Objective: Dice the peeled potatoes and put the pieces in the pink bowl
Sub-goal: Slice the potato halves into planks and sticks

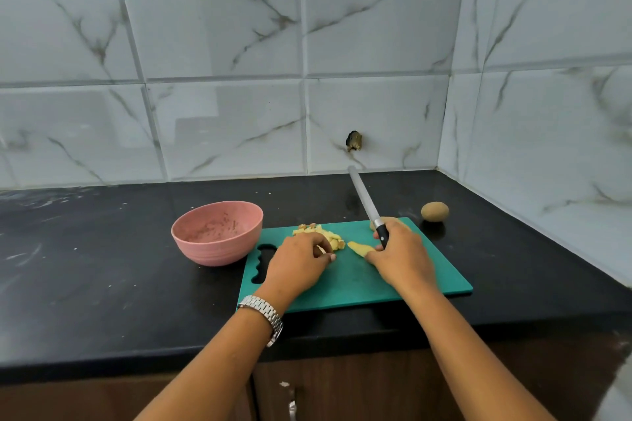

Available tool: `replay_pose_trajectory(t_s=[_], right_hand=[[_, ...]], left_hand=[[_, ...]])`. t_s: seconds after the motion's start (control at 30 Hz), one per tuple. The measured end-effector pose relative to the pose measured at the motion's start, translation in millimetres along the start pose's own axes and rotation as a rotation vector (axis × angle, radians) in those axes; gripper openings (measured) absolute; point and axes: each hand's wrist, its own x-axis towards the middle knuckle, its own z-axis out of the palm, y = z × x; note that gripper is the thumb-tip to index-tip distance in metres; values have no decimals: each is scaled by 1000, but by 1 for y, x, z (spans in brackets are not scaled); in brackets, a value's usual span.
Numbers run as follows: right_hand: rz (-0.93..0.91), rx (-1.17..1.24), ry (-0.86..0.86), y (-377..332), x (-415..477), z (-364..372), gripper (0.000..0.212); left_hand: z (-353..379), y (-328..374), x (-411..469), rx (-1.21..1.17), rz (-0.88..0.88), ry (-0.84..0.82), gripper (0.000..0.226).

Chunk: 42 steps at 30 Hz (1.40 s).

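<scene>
Dice (331, 236) prob light, slippery: scoop underneath. L hand (301, 260) curls round them, pink bowl (212, 246) 9 o'clock; R hand (402, 258) grips knife (364, 198).

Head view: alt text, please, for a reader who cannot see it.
A person's left hand curls over a pile of diced potato on a teal cutting board while the right hand grips a knife, blade pointing away. A pink bowl stands left of the board on the black counter; an unpeeled potato lies beyond its right corner.

Pink bowl (212, 251) just left of cutting board (359, 282), top open, knife (364, 199) angled up right
</scene>
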Motion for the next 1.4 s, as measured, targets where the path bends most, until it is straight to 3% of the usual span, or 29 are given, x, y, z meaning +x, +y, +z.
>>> replay_pose_trajectory(t_s=[0.23,0.37,0.5,0.77,1.03,1.3,1.4], right_hand=[[-30,-200,62,0,-18,0,29],[-38,-152,31,4,-21,-5,24],[-23,-30,-116,10,-19,-13,21],[18,122,-207,16,-11,-20,11],[6,47,-150,14,-6,-16,9],[12,-174,-128,12,-4,-9,4],[25,-154,-94,11,-5,-9,9]], left_hand=[[11,16,-14,-181,20,-85,26],[18,27,-13,-200,38,-112,32],[26,35,-8,-188,15,-118,34],[41,40,-9,-227,-57,16,22],[44,35,-12,-330,-99,144,19],[31,37,-27,-396,-125,234,19],[13,27,-36,-425,-190,189,14]])
